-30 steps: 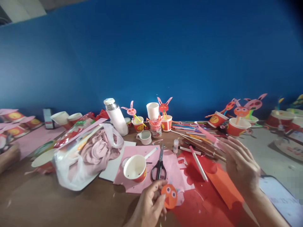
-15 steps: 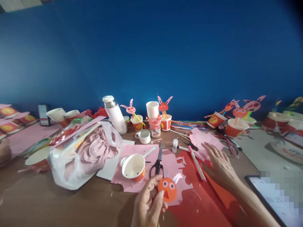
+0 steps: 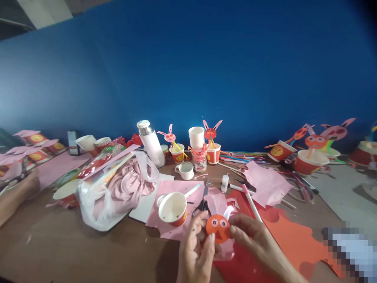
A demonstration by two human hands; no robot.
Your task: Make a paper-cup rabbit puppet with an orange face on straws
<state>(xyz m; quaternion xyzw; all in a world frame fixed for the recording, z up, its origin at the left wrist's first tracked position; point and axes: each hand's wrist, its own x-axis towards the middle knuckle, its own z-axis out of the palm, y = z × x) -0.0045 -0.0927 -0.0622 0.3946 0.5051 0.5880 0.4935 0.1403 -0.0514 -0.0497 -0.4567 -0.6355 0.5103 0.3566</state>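
Note:
An orange paper face (image 3: 218, 228) with two round eyes, a triangular piece below them and one pale ear-like strip is held low in front of me. My left hand (image 3: 198, 247) grips its left and lower edge between thumb and fingers. At the right edge, my right hand (image 3: 255, 236) pinches the same face, its fingertips just below the strip. Black-handled scissors (image 3: 203, 202) lie right behind my left hand, on pink paper (image 3: 165, 234). A paper cup (image 3: 172, 208) with a white pen (image 3: 193, 190) leaning by it stands to the left.
Orange paper (image 3: 297, 239), a pink-capped marker (image 3: 252, 204) and a cut pink sheet (image 3: 265, 182) lie on the right. Finished cup figures (image 3: 311, 161) and a thermos (image 3: 151, 145) stand along the wall. A stuffed plastic bag (image 3: 97, 208) and another person's hand (image 3: 29, 184) are at left.
My right hand has come off the pink sheet and moved left to the orange face. The left hand still holds the face. The view has turned slightly left.

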